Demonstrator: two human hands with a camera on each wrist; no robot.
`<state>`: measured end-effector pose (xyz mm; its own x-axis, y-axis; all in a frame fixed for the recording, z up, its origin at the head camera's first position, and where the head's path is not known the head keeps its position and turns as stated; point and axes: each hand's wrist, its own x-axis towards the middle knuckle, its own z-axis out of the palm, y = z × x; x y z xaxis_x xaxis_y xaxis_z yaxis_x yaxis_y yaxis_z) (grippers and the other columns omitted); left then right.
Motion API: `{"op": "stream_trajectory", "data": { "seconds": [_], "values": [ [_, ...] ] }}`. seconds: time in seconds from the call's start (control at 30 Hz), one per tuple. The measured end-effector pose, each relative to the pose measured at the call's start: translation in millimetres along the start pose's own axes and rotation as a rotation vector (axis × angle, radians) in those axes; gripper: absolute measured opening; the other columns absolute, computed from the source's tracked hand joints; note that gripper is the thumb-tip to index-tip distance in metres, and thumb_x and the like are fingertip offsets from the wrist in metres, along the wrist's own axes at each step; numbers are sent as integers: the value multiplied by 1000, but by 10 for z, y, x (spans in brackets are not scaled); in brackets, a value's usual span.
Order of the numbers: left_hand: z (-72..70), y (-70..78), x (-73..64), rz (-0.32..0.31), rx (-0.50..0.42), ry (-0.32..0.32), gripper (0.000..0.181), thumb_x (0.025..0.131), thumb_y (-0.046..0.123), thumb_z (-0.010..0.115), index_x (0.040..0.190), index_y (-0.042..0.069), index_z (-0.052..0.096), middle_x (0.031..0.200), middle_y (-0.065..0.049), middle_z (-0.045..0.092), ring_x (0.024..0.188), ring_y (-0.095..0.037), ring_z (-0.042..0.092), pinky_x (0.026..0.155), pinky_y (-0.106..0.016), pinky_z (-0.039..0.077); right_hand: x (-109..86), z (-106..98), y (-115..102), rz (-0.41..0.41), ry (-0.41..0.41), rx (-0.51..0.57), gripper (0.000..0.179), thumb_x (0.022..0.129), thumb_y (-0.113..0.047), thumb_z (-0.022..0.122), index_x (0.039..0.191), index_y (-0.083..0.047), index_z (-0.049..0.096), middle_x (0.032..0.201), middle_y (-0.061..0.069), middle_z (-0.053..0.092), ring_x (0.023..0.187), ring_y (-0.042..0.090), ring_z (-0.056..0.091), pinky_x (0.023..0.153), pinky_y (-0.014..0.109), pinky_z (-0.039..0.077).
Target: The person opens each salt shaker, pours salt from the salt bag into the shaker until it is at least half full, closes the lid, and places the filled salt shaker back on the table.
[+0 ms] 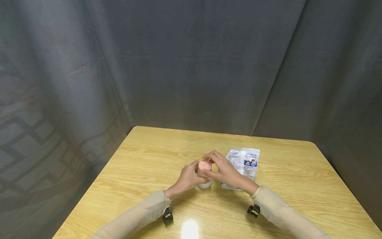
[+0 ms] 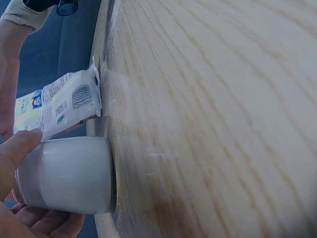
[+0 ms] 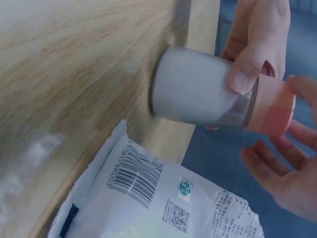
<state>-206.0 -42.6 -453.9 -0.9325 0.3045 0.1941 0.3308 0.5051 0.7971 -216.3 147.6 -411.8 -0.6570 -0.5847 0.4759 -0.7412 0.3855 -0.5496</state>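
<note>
A clear jar (image 3: 193,87) full of white powder stands upright on the table, with a pink lid (image 3: 272,106) on top. My left hand (image 1: 189,177) grips the jar round its upper side; in the left wrist view its thumb lies along one side of the jar and its fingers curl under the other. Thumb and fingertips of my right hand (image 1: 226,171) hold the lid by its rim. Close to the jar, on the right, lies a white printed packet (image 1: 250,162) with a barcode, its top edge cut or torn.
The light wooden table (image 1: 149,149) has rounded far corners. Grey curtains (image 1: 194,66) hang behind it and along both sides. A bright reflection shows near the table's front.
</note>
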Motion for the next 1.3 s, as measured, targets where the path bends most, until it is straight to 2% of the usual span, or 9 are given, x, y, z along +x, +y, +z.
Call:
{"op": "stream_trajectory", "data": {
  "seconds": [0.17,0.33,0.47,0.6,0.77,0.93,1.17,1.3],
  "values": [
    [-5,-2,-3,-6,-14,-7,52,75,26,88,115,5,63,111,-7,69,102,-22,64,89,-41,55,-3,6,-24,50,-18,-50,45,89,-29,76,124,-6,59,116,0,56,104,15,55,87,38,51],
    [-5,-3,-6,9,-27,-17,53,76,17,86,120,2,61,117,-11,68,108,-26,64,92,-40,55,-6,-27,-35,11,-46,-42,44,90,-22,73,128,-5,58,127,2,58,115,18,54,93,41,51],
    [-7,5,-8,12,-37,-15,53,76,17,86,120,1,61,118,-13,67,109,-27,64,93,-41,55,-8,-42,-22,-5,-62,-27,43,91,-19,72,129,-5,57,127,7,60,116,19,55,95,41,51],
    [-7,4,-4,20,-45,-10,54,76,19,87,120,0,61,117,-13,67,108,-27,64,94,-44,54,-15,-32,-3,9,-55,-39,40,92,-25,72,126,-7,58,123,4,60,113,18,54,94,40,51],
    [-9,0,-2,9,-49,-17,55,76,22,88,120,1,62,117,-11,68,109,-27,64,96,-45,53,-12,4,-11,45,-29,-80,40,91,-31,74,122,-10,60,115,-1,57,104,14,52,85,35,50],
    [-2,11,-2,3,-30,-13,54,74,19,88,118,1,62,114,-11,69,106,-25,64,93,-41,54,-1,27,-37,80,-26,-120,43,91,-36,73,120,-8,60,109,-3,54,97,12,49,78,31,47],
    [-4,12,1,35,-24,-22,56,75,15,87,121,-1,60,117,-12,68,108,-25,64,94,-39,54,-17,-42,-46,51,-65,-57,48,93,-29,71,133,-9,53,129,2,55,117,19,51,94,44,49],
    [-6,10,3,15,-43,-20,55,75,16,87,121,0,60,118,-12,68,109,-25,64,95,-40,54,-18,-75,-37,27,-83,-33,45,93,-21,70,132,-7,54,130,5,58,118,21,54,96,43,50]
  ]
}}
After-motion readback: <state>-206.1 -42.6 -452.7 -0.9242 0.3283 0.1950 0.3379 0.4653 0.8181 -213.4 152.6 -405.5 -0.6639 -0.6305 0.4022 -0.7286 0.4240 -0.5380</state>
